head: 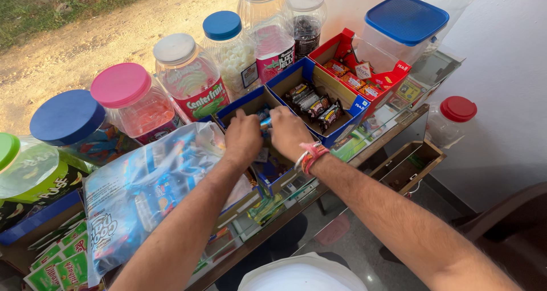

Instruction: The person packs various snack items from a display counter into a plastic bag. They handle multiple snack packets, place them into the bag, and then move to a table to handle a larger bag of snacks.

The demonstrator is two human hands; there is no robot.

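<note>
Two hands meet over the blue cardboard box [242, 106] at the glass tabletop's [364, 134] centre: my left hand [242, 138] and right hand [289, 131] close their fingers on a small blue packet [265, 122], with lidded candy jars [191, 77] ranged at eleven o'clock.

Both hands reach into an open blue cardboard box [242, 106] on the glass counter [364, 137]: the left hand [242, 140] and right hand [289, 132] meet over a small blue sweet packet [265, 122], fingers pinched on it. A red thread wristband [310, 156] circles the right wrist. Just beside the left forearm lies a clear plastic bag of sweets [148, 188]. Behind the box stand plastic jars, one with a pink lid [121, 85].
</note>
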